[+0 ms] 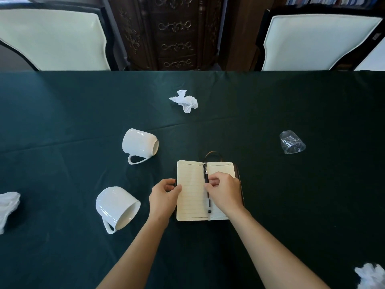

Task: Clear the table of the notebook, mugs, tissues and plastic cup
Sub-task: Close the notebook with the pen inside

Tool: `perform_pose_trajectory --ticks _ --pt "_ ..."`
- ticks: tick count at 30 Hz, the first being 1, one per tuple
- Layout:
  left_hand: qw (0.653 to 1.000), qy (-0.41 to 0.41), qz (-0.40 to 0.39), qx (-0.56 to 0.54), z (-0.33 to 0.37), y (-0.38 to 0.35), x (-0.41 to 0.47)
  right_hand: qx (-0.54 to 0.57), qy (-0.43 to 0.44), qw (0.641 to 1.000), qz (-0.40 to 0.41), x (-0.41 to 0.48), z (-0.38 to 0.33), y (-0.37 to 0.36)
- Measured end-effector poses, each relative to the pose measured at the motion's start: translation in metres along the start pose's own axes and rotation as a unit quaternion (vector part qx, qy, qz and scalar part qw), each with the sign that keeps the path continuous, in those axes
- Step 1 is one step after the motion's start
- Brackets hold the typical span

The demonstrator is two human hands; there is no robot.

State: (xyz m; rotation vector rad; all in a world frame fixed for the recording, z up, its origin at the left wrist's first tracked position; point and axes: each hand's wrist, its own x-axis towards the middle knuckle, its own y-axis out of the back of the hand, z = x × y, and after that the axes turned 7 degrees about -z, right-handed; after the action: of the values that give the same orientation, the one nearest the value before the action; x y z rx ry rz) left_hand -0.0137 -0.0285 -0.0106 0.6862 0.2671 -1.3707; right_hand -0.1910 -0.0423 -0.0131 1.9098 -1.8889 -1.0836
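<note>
- Forearms enter from bottom edge, bare, both cut off at the elbow by the frame.
- Left hand [164,195], centre frame: thumb + fingers curled on left edge of notebook [192,190], pinching page/cover there; fingertips partly hidden behind the edge.
- Right hand [226,190] lies on the right page, fingers bent & bunched at the pen [206,185]; can't tell if it actually grips the pen or just touches it.
- Notebook open, cream lined pages, dark cover showing at right edge; right page mostly hidden under the hand. Dark loop/strap pokes out behind its top edge, hard to make out.
- Pen slim, black, lying along the spine gutter.
- Near mug [116,207], lower left of centre: white glossy ceramic, on its side, mouth facing lower right.
- Far mug [140,142], upper left of notebook: same type, also tipped over, handle toward the camera.
- Plastic cup [291,142], right of centre: clear, crumpled, on its side.
- Tissue [185,100], upper centre: white, crumpled wad.
- 2nd tissue [7,207] cut off by left edge; 3rd tissue [371,275] cut off at bottom right corner.
- Tablecloth [291,205]: dark green fabric w/ fold creases.
- Two cream-padded chairs [58,40] at top, both cropped.
</note>
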Motion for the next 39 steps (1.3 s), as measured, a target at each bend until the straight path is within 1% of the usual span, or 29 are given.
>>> perform_pose_trajectory --ticks 4,10,13,17,23,26,29,32,34,36,39 --pt "1.000 -0.021 0.004 -0.023 0.003 -0.003 -0.005 -0.028 0.000 1.000 -0.009 0.002 -0.002 0.002" --pt "0.999 -0.039 0.002 -0.023 0.008 -0.005 -0.008 -0.090 0.004 0.996 -0.014 -0.001 -0.005 0.000" --pt "0.999 -0.043 0.004 -0.028 0.006 -0.005 -0.008 -0.075 0.007 0.997 -0.006 -0.001 -0.005 -0.004" --pt "0.998 -0.050 -0.002 -0.032 0.007 -0.004 -0.008 -0.043 0.008 0.999 0.030 -0.003 -0.003 -0.005" --pt "0.995 -0.086 -0.021 -0.038 0.016 -0.012 -0.013 -0.088 0.007 0.996 0.026 -0.005 0.006 -0.007" --pt "0.992 -0.109 -0.039 -0.041 0.023 -0.022 -0.017 -0.066 0.016 0.997 0.045 -0.005 0.008 -0.006" --pt "0.989 -0.126 -0.064 -0.032 0.031 -0.035 -0.021 -0.044 0.025 0.998 0.026 -0.003 0.014 0.000" --pt "0.985 -0.145 -0.094 0.000 0.038 -0.052 -0.027 -0.007 0.043 0.999 -0.001 -0.004 0.023 0.010" --pt "0.980 -0.160 -0.113 0.043 0.040 -0.064 -0.031 0.028 0.050 0.998 0.007 -0.009 0.033 0.019" --pt "0.970 -0.182 -0.119 0.104 0.038 -0.077 -0.033 0.045 0.034 0.998 0.038 -0.015 0.046 0.030" --pt "0.949 -0.205 -0.111 0.213 0.032 -0.091 -0.032 0.076 -0.030 0.991 0.103 -0.015 0.065 0.046"
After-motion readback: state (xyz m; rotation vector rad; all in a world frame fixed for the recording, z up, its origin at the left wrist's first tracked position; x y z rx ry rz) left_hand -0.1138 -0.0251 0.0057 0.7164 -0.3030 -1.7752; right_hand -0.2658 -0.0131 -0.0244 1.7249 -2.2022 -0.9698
